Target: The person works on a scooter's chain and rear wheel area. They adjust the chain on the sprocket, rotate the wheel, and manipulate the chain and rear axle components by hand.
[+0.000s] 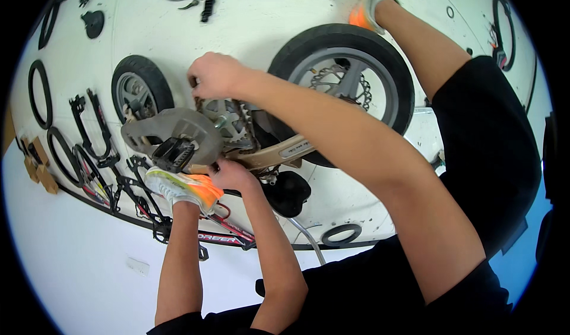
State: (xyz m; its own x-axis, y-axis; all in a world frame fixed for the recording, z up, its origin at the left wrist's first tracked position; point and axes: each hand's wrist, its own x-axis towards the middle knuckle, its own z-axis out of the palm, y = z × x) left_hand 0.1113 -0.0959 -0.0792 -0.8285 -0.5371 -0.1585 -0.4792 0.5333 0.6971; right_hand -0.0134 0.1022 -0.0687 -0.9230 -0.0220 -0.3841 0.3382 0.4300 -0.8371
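Pale floor (pixel 237 38), flecked with dark marks, spreads under scattered bike parts and meets a white wall (pixel 77 246) along a dark, curving strip. Near the middle lies a bike, its tan frame (pixel 291 148) running from a big wheel (pixel 402 91) toward a grey cover (pixel 199 124) with a black pedal (pixel 173 152) in front of it. Beside the cover, a chainring (pixel 237 134) shows with its chain (pixel 252 138) around it. The right hand (pixel 217 76) is just above the chainring, fingers curled together at the chain's upper end; whether they pinch it cannot be told. The left hand (pixel 233 174) is at the cover's lower edge, fingers bent inward, their tips partly hidden, so its grip cannot be made out. A smaller wheel (pixel 165 85) stands beyond the cover. Just below the cover is a white and orange shoe (pixel 184 187); a red frame (pixel 228 227) lies near it. Loose tyres (pixel 32 97) and brown boxes (pixel 46 179) sit at the far left.
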